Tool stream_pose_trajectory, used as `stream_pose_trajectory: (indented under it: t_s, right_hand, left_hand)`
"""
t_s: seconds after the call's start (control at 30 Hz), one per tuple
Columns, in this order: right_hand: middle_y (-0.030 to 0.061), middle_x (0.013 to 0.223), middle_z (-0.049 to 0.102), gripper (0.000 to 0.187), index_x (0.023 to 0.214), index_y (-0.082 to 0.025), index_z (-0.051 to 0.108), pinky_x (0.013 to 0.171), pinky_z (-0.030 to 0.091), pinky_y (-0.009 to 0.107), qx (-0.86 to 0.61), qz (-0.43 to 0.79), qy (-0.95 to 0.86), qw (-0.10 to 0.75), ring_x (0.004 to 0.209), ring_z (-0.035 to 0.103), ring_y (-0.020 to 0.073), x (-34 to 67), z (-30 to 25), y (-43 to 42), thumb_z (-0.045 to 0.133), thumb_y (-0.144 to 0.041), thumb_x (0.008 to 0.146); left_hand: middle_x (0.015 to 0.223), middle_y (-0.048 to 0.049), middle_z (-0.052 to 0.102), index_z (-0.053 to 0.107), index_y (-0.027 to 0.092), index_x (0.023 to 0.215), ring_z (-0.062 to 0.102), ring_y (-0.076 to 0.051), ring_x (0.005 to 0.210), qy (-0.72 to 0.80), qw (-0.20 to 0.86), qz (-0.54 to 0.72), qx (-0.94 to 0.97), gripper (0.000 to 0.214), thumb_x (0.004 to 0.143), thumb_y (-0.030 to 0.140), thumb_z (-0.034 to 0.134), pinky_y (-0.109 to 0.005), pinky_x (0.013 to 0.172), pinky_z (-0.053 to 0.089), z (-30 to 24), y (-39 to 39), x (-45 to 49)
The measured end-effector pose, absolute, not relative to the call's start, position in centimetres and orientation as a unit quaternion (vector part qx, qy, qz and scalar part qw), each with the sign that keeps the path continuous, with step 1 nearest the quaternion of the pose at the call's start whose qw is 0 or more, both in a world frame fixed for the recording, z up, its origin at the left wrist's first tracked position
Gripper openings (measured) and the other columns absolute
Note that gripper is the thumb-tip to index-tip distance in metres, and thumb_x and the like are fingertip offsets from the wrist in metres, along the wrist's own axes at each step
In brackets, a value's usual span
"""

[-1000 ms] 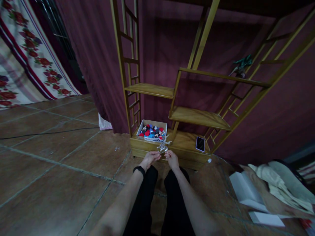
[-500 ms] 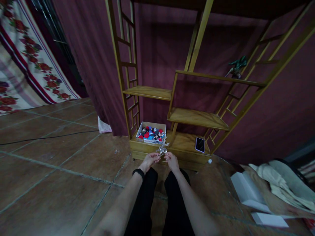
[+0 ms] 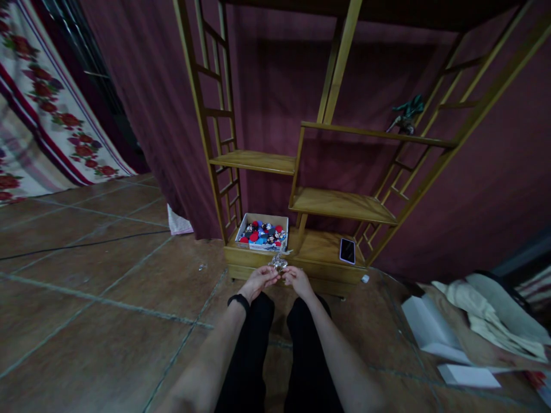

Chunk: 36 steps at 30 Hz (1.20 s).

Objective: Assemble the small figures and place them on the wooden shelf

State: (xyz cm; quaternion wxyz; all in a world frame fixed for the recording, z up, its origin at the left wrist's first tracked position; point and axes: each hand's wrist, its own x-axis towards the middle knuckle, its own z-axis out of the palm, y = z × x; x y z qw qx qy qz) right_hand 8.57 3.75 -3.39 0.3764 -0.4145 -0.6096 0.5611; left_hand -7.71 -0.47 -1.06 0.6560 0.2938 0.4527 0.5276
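My left hand (image 3: pixel 261 279) and my right hand (image 3: pixel 298 281) meet in front of the low shelf, fingers pinched. Between the fingertips is a small shiny silvery object (image 3: pixel 279 263) with thin parts sticking up; its exact kind is too small to tell. Both hands appear to grip its lower end. Just beyond it, an open cardboard box (image 3: pixel 282 221) sits on the bottom shelf, filled with many small red, blue, black and white pieces (image 3: pixel 262 234). My left wrist wears a dark band (image 3: pixel 239 302).
A wooden shelf unit (image 3: pixel 342 205) stands before me against a maroon curtain (image 3: pixel 138 115). On it are a phone (image 3: pixel 347 250) and a green figurine (image 3: pixel 408 113). White foam blocks (image 3: pixel 430 327) and cloth (image 3: pixel 477 307) lie at right. A black cable (image 3: pixel 86 245) crosses the tiled floor.
The view has shifted slightly. My hands have come a little closer together around the silvery object, which stays in front of the box.
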Motion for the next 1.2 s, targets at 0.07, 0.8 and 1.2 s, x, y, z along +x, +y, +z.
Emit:
stream_pose_trajectory:
  t_s: [0.07, 0.8, 1.2]
  right_hand:
    - [0.0019, 0.077, 0.065, 0.025, 0.091, -0.018, 0.060, 0.060, 0.052, 0.026, -0.420, 0.564, -0.603, 0.377, 0.071, 0.061, 0.0136, 8.5, -3.5, 3.8, 0.052, -0.024, 0.068]
    - [0.0062, 0.077, 0.066, 0.028, 0.085, -0.014, 0.062, 0.057, 0.052, 0.026, -0.413, 0.656, -0.478, 0.413, 0.056, 0.058, 0.0094, 8.4, -3.7, 4.1, 0.064, -0.030, 0.062]
    - [0.0032, 0.072, 0.064, 0.029, 0.086, -0.015, 0.064, 0.063, 0.053, 0.028, -0.409, 0.660, -0.474, 0.415, 0.059, 0.059, 0.0105, 8.8, -2.2, 3.4, 0.067, -0.028, 0.060]
  left_hand:
    - [0.072, -0.0050, 0.066, 0.059, 0.012, 0.072, 0.064, -0.015, 0.074, 0.446, 0.661, 0.524, 0.299, 0.024, 0.056, 0.018, 0.075, -0.022, 0.067, 0.049, -1.1, -0.5, -7.7]
    - [0.077, -0.0026, 0.066, 0.056, 0.014, 0.072, 0.062, -0.010, 0.076, 0.440, 0.612, 0.604, 0.258, 0.021, 0.059, 0.017, 0.072, -0.016, 0.064, 0.047, -1.3, -0.3, -8.0]
    - [0.081, -0.0043, 0.065, 0.055, 0.014, 0.070, 0.061, -0.011, 0.070, 0.437, 0.613, 0.573, 0.323, 0.027, 0.055, 0.025, 0.075, -0.017, 0.059, 0.044, -0.3, -1.0, -7.7]
